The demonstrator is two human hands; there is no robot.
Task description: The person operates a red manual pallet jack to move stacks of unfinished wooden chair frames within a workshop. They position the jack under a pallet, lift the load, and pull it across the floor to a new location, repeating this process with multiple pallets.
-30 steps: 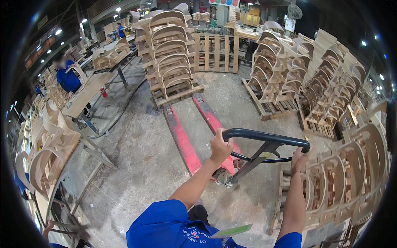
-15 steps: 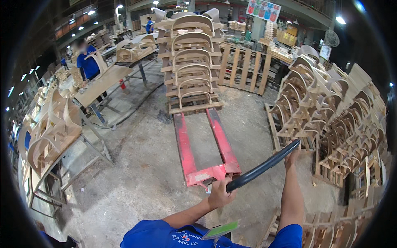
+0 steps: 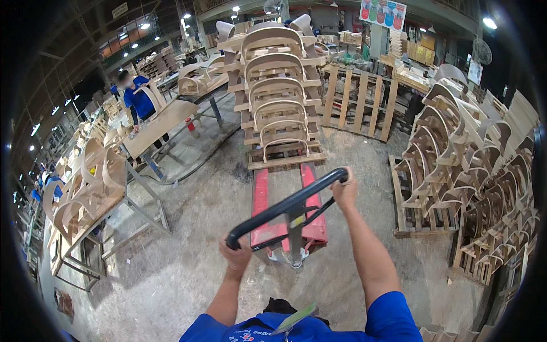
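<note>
- Well, furthest left stood a workbench point(image 3: 117, 180) with curved wooden parts on it.
- Next, the left hand point(image 3: 235, 256) gripped the near, lower end of a black handle point(image 3: 285, 206), fingers curled round it; how tightly I couldn't tell. Its forearm rose steeply, the elbow bent and close to the body.
- In the middle, the handle slanted up to the right above a red pallet jack point(image 3: 314, 232). The jack sat on the floor before the person, its forks running up to a pallet stacked with curved wooden frames point(image 3: 273, 58).
- Right of that, the right hand point(image 3: 345, 191) reached further forward, fingers wrapped around the handle's upper end, the arm stretched out longer and leaning inward.
- Furthest right, more frames stood on a pallet point(image 3: 424, 231).
</note>
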